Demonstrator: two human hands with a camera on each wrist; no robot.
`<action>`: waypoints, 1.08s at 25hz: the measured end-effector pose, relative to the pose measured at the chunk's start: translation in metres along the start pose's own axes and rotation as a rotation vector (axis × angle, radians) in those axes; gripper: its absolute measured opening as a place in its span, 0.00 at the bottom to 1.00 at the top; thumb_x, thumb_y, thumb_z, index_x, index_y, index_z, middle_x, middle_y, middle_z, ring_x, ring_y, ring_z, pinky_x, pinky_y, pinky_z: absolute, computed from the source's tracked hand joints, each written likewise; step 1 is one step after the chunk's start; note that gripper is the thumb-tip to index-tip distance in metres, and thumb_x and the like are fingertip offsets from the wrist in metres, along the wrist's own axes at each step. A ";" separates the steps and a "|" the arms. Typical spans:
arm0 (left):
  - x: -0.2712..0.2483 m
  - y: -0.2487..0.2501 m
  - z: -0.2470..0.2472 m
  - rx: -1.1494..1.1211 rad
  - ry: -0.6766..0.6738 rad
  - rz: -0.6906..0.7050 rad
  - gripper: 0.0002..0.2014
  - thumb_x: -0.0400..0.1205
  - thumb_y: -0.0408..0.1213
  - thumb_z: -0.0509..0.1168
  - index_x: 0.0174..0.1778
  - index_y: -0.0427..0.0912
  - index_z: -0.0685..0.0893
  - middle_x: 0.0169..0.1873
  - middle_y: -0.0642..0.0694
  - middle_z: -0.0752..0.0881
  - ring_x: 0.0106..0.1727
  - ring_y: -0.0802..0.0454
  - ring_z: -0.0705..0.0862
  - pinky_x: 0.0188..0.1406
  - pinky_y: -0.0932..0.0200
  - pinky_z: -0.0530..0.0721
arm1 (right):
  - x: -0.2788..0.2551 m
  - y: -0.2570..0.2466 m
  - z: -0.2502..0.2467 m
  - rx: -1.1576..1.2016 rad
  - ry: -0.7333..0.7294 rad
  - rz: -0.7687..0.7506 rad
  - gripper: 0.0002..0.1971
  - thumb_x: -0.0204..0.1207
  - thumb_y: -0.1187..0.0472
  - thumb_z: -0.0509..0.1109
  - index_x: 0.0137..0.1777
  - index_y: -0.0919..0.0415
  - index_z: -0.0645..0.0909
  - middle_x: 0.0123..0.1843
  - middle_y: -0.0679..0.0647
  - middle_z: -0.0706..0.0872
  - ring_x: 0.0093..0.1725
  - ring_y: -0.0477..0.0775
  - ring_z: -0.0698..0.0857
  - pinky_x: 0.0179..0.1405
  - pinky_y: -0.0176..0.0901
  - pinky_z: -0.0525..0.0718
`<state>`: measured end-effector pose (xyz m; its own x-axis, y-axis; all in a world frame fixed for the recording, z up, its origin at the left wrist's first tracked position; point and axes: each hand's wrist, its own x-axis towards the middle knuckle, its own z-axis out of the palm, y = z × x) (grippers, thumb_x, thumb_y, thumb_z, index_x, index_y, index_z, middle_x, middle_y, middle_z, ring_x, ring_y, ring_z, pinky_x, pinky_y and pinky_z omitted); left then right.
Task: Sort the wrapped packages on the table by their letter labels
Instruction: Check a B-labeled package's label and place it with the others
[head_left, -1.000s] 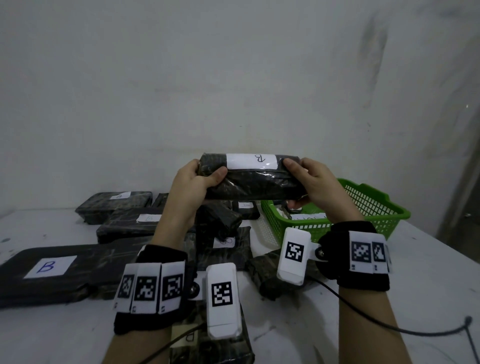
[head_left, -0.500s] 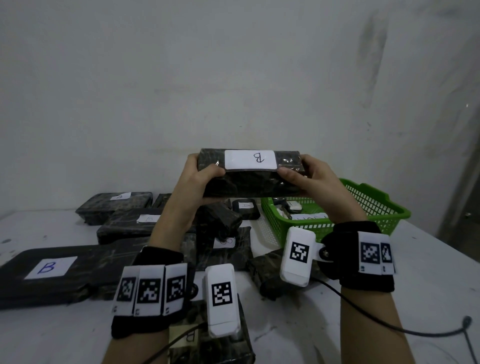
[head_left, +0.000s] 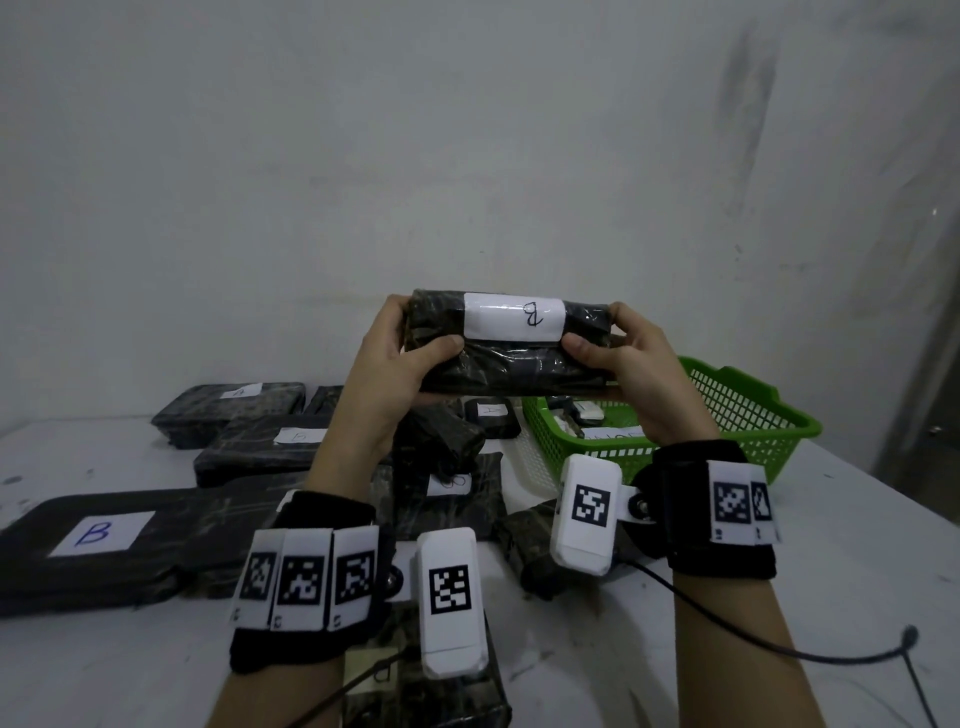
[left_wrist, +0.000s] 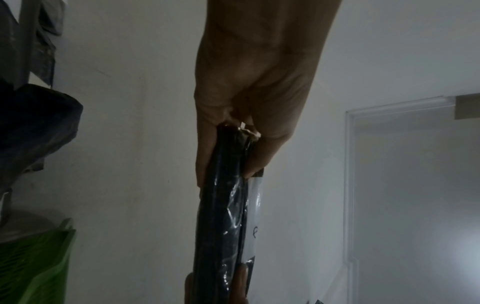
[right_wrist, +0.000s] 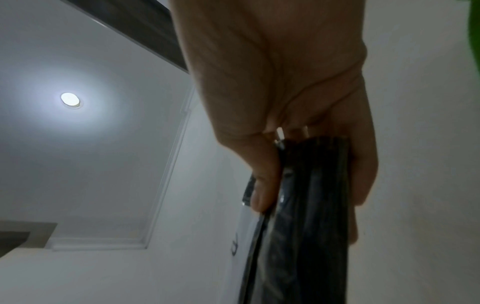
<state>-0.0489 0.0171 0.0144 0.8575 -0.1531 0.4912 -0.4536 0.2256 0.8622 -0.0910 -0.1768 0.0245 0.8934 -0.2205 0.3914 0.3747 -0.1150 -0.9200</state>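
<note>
I hold a black wrapped package (head_left: 511, 364) up in front of me with both hands, its white label (head_left: 513, 323) marked B facing me. My left hand (head_left: 400, 358) grips its left end, thumb on the front. My right hand (head_left: 618, 353) grips the right end the same way. The left wrist view shows the package (left_wrist: 221, 216) edge-on between thumb and fingers of the left hand (left_wrist: 254, 102); the right wrist view shows the package (right_wrist: 306, 216) held by the right hand (right_wrist: 285, 102). More black packages lie on the table below, one large with a B label (head_left: 98, 532).
A green plastic basket (head_left: 748, 431) stands at the right on the white table (head_left: 857, 582), with small items inside. Several wrapped packages (head_left: 260, 449) crowd the left and centre. A black cable (head_left: 779, 644) trails across the right front. A grey wall rises behind.
The package has been tilted so its B label turns from the top edge to face me, and it sits slightly higher. Both hands keep their hold.
</note>
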 end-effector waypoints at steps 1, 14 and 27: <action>0.000 0.000 0.000 -0.015 -0.002 -0.024 0.11 0.78 0.26 0.65 0.45 0.49 0.75 0.43 0.49 0.84 0.42 0.53 0.86 0.32 0.56 0.89 | -0.001 -0.001 -0.002 -0.003 -0.026 0.014 0.11 0.74 0.68 0.70 0.55 0.60 0.77 0.42 0.53 0.87 0.35 0.46 0.88 0.29 0.36 0.85; 0.005 0.001 -0.006 -0.014 0.112 -0.083 0.09 0.79 0.26 0.64 0.42 0.45 0.78 0.39 0.47 0.84 0.40 0.52 0.84 0.29 0.61 0.88 | -0.001 -0.004 0.006 -0.021 -0.009 0.041 0.25 0.71 0.67 0.74 0.67 0.58 0.72 0.50 0.57 0.86 0.46 0.54 0.87 0.49 0.49 0.88; -0.001 -0.004 0.003 0.363 0.011 0.121 0.19 0.66 0.20 0.74 0.31 0.48 0.74 0.35 0.49 0.81 0.39 0.56 0.81 0.39 0.64 0.81 | 0.007 0.000 -0.005 0.380 0.083 0.117 0.14 0.78 0.74 0.60 0.63 0.74 0.72 0.48 0.64 0.84 0.50 0.61 0.86 0.43 0.45 0.89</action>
<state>-0.0484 0.0131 0.0110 0.7942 -0.1359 0.5923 -0.6064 -0.1145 0.7869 -0.0858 -0.1834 0.0272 0.9183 -0.2897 0.2698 0.3505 0.2780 -0.8944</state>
